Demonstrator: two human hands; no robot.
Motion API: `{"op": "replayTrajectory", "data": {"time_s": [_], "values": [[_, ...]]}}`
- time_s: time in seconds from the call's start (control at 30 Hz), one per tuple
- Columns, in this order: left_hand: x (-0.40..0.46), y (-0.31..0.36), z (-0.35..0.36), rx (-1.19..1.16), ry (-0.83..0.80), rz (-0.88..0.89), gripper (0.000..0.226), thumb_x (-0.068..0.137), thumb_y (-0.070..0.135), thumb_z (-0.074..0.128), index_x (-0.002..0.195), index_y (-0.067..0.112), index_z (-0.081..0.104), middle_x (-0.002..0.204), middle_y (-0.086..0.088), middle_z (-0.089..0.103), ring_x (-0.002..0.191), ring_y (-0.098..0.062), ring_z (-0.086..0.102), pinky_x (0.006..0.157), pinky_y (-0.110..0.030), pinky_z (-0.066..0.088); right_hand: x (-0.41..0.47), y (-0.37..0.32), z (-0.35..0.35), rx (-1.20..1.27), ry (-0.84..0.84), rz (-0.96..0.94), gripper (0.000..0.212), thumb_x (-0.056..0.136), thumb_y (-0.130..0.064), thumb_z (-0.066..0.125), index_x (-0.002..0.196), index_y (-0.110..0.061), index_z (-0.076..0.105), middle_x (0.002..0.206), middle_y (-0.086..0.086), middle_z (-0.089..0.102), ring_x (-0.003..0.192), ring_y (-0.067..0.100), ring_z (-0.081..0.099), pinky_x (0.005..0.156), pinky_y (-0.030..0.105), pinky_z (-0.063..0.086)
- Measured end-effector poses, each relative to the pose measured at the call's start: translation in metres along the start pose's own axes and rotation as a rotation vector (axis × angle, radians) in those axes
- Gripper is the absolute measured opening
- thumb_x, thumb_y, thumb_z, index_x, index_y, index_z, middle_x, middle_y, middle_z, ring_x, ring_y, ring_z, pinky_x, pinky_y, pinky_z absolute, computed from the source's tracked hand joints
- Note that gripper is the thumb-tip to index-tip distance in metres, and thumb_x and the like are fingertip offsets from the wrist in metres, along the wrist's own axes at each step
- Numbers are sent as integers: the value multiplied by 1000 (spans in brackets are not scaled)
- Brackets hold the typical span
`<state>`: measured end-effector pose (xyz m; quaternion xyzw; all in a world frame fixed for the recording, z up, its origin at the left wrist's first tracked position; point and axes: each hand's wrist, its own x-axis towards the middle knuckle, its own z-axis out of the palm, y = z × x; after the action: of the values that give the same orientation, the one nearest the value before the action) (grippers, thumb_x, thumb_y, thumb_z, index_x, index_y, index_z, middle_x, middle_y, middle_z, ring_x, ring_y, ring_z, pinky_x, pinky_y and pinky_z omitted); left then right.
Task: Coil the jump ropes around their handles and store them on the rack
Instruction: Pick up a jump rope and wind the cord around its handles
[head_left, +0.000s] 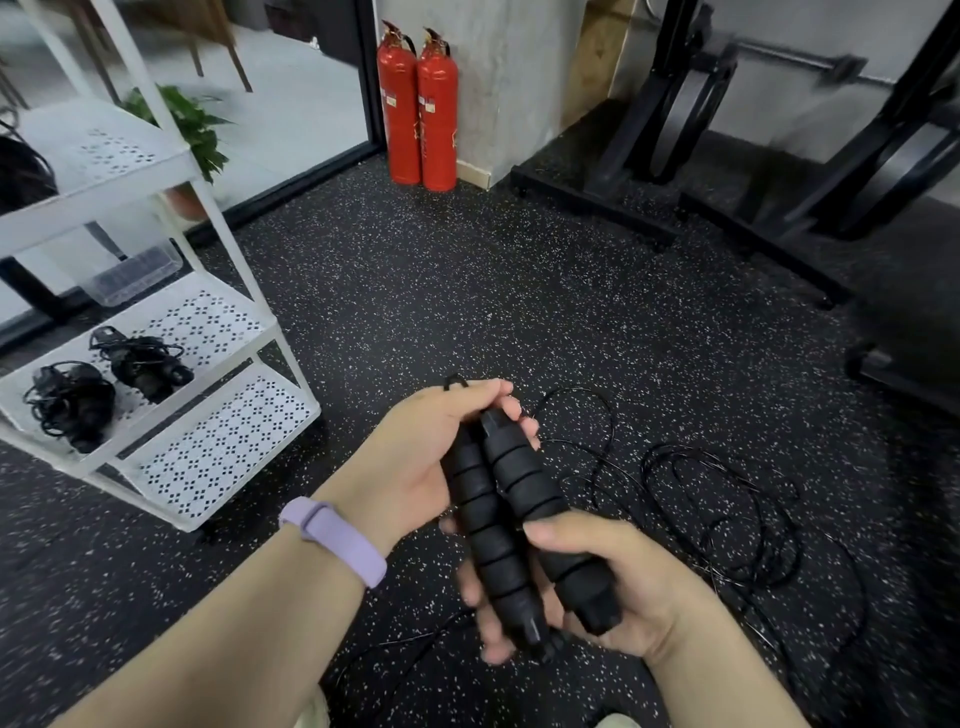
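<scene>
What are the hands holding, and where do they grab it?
Both hands hold two black ribbed foam jump rope handles side by side. The left hand grips their far ends, the right hand their near ends.

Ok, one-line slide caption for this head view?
Both hands, left and right, hold two black handles together, cord loose on floor, two coiled ropes on rack.

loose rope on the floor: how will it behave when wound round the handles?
The rope looks thin and floppy, sprawled in tangled loops, so it may snag. It probably springs loose unless kept taut. The ribbed handles, held together by both hands, should grip it.
</scene>
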<state>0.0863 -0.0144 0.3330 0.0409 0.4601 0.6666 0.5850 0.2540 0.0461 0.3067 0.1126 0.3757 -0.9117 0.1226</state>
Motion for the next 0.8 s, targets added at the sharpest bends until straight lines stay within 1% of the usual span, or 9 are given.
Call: {"op": "replayTrajectory", "data": {"time_s": [0.1, 0.17, 0.23, 0.3, 0.4, 0.5, 0.63, 0.73, 0.8], "values": [[4, 3, -1, 26, 81, 3, 25, 104, 20, 55, 109, -1, 68, 89, -13, 76, 81, -28, 75, 73, -40, 63, 1, 1, -6, 7, 81, -1, 61, 78, -18, 75, 132, 3, 55, 81, 10, 52, 59, 16, 51, 47, 25, 47], [5, 6, -3, 211, 219, 3, 42, 106, 35, 50, 104, -2, 70, 89, -14, 77, 82, -29, 72, 79, -42, 60, 1, -2, -9, 21, 129, -11, 52, 75, -12, 69, 124, 1, 58, 75, 8, 46, 51, 12, 43, 40, 21, 36], [5, 7, -11, 701, 451, 111, 58, 108, 49, 37, 90, 3, 68, 76, -13, 75, 72, -31, 71, 72, -41, 58, -3, -7, -12, 39, 128, -22, 48, 74, -9, 65, 121, 0, 59, 73, 7, 44, 49, 11, 40, 39, 19, 32], [4, 6, -24, 1210, 582, 475, 57, 106, 56, 24, 86, 15, 59, 78, -5, 65, 75, -23, 62, 68, -38, 49, -9, -12, -15, 61, 97, -28, 45, 76, -7, 63, 119, 0, 60, 72, 7, 43, 48, 10, 39, 38, 18, 32], [4, 8, -31, 1197, 298, 809, 48, 106, 56, 16, 108, 33, 57, 112, 16, 59, 110, 2, 53, 92, -14, 37, -13, -15, -16, 129, -12, -15, 40, 81, -6, 56, 120, -1, 57, 74, 7, 42, 50, 8, 42, 38, 17, 36], [5, 5, -28, 937, -69, 628, 71, 100, 72, 10, 110, 38, 71, 113, 24, 70, 111, 11, 58, 90, 1, 31, -12, -17, -14, 176, -177, -12, 39, 84, -7, 56, 123, -3, 52, 77, 4, 44, 53, 6, 42, 39, 17, 33], [2, 2, -23, 804, -105, 527, 84, 83, 92, 27, 86, 17, 63, 65, 11, 54, 62, -8, 48, 61, -23, 40, -9, -16, -16, 218, -239, -64, 42, 86, -11, 61, 125, -2, 48, 80, 3, 47, 54, 9, 35, 39, 17, 32], [2, 0, -25, 834, -126, 355, 62, 73, 94, 49, 76, 32, 56, 60, 16, 44, 51, -6, 37, 53, -25, 33, -9, -17, -21, 221, -41, -157, 41, 82, -7, 63, 121, -1, 54, 78, 6, 47, 53, 9, 41, 41, 18, 38], [4, -4, -27, 920, -65, 238, 62, 68, 94, 54, 79, 33, 54, 58, 19, 47, 49, -3, 38, 57, -29, 35, -8, -18, -23, 42, 278, -183, 39, 74, -6, 65, 112, -2, 60, 73, 8, 48, 50, 13, 41, 40, 22, 36]]}}
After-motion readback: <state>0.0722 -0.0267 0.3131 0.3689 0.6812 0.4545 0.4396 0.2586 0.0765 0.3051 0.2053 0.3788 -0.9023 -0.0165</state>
